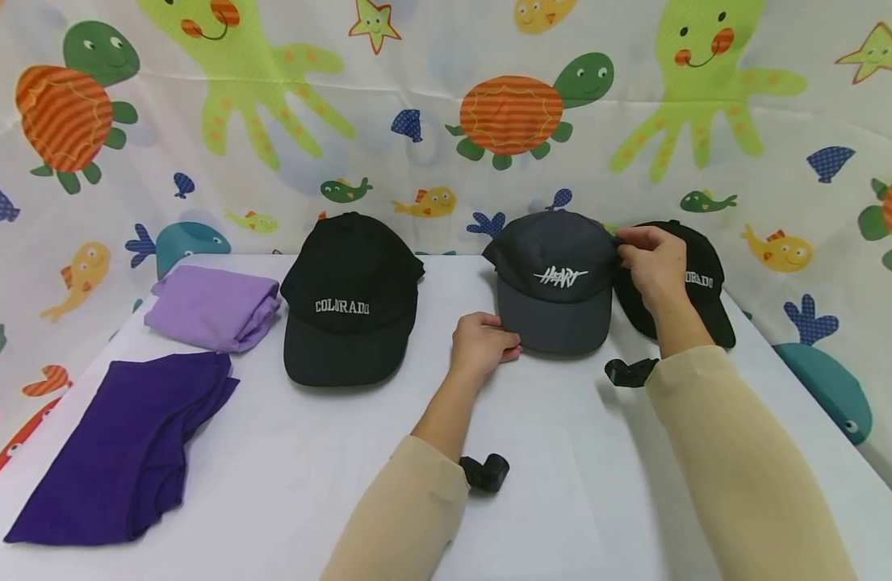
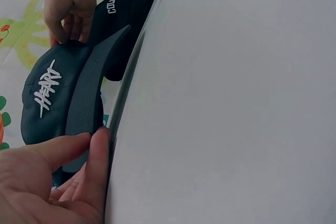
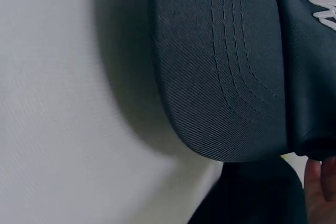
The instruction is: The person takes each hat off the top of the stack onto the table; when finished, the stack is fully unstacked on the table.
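Note:
A dark grey baseball cap point(image 1: 562, 238) with white "HEART" lettering faces forward near the back of the white table. My left hand point(image 1: 482, 343) pinches the left corner of its brim between thumb and fingers, as the left wrist view also shows. The right hand point(image 1: 655, 258) grips the cap's upper right side with its fingertips. In the right wrist view the stitched brim point(image 3: 226, 77) fills the middle, and part of my right hand point(image 3: 320, 192) appears at the lower right. Partly behind that hand sits a black cap point(image 1: 707, 303), its white lettering partly covered.
Left of centre stands another black cap point(image 1: 353, 274) reading "COLORADO". Further left lie a folded lilac cloth point(image 1: 216, 307) and a folded dark purple cloth point(image 1: 111, 452). A sea-animal curtain point(image 1: 431, 73) hangs behind the white table point(image 1: 307, 484).

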### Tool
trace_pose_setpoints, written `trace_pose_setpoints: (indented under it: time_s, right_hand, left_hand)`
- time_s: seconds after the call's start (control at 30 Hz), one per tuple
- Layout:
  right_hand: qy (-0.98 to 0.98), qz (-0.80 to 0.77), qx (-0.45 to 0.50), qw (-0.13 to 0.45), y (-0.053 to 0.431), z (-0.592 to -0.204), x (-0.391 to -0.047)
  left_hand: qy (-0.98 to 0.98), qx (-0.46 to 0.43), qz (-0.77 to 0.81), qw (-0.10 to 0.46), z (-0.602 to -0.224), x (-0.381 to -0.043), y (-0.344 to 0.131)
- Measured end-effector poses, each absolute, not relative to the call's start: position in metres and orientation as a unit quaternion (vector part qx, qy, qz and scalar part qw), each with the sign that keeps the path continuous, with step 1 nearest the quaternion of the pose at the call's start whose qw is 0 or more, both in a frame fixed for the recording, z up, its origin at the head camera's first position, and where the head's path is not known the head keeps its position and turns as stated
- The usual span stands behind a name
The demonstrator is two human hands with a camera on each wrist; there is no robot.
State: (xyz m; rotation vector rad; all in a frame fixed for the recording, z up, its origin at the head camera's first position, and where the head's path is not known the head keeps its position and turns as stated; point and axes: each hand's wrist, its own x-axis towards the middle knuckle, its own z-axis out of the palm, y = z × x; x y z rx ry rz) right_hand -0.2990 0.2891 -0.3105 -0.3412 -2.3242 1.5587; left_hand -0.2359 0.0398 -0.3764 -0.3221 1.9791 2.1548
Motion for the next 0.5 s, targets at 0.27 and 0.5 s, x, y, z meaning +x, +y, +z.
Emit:
trace_pose_setpoints:
  time_s: [0.27, 0.5]
  right_hand:
    - [-0.832, 0.519, -0.130, 0.146, 0.291, -0.311, -0.309]
    - [-0.830, 0.522, -0.126, 0.151, 0.291, -0.313, -0.316]
  left_hand:
    - [0.685, -0.120, 0.711, 0.108, -0.374, -0.238, 0.046]
    - [0.701, -0.120, 0.699, 0.075, -0.374, -0.240, 0.051]
